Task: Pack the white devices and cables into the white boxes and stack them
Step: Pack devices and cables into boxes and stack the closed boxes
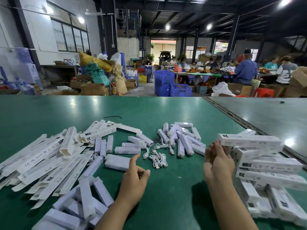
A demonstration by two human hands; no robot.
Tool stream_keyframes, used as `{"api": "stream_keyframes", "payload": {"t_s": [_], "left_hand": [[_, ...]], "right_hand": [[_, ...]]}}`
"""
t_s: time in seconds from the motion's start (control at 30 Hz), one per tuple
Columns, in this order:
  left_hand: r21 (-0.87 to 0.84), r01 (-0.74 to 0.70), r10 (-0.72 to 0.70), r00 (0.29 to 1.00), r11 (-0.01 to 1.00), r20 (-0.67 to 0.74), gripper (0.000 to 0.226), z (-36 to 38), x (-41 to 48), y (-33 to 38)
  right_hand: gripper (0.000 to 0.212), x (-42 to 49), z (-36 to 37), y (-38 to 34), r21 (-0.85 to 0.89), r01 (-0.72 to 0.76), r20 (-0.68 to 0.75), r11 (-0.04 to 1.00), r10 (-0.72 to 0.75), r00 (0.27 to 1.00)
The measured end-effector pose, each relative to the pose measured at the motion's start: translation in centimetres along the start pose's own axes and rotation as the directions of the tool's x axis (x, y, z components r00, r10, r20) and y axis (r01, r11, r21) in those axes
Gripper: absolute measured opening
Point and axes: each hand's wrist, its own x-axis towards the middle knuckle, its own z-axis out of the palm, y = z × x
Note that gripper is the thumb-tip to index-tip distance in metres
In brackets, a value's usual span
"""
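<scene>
Rightward, right hand [217, 157] at top box [249, 141] of stack [270, 165]; left hand [134, 171] relaxed.

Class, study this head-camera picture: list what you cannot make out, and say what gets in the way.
- Head view: whether the right hand grips the top box; its fingertips are blurred at the box's end.
- Head view: contents of the stacked boxes; closed, and the pile is cut by the right edge.
- Head view: finer print on the flat boxes; too small, blurred.
</scene>
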Motion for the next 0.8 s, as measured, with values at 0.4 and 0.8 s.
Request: {"api": "stream_keyframes", "payload": {"t_s": [0.4, 0.8], "left_hand": [[0.214, -0.054, 0.046, 0.998, 0.975, 0.042, 0.050, 0.6, -0.3, 0.5], [0.800, -0.059, 0.027, 0.998, 0.597, 0.054, 0.030, -3.7, 4.0, 1.5]], "right_hand": [[0.020, -0.8, -2.7, 6.2, -0.857, 0.387, 0.411, 0.339, -0.001, 0.912], [0.068, 0.0, -5.1, 10.7, -0.407, 0.757, 0.560, -0.512, 0.515, 0.649]]}}
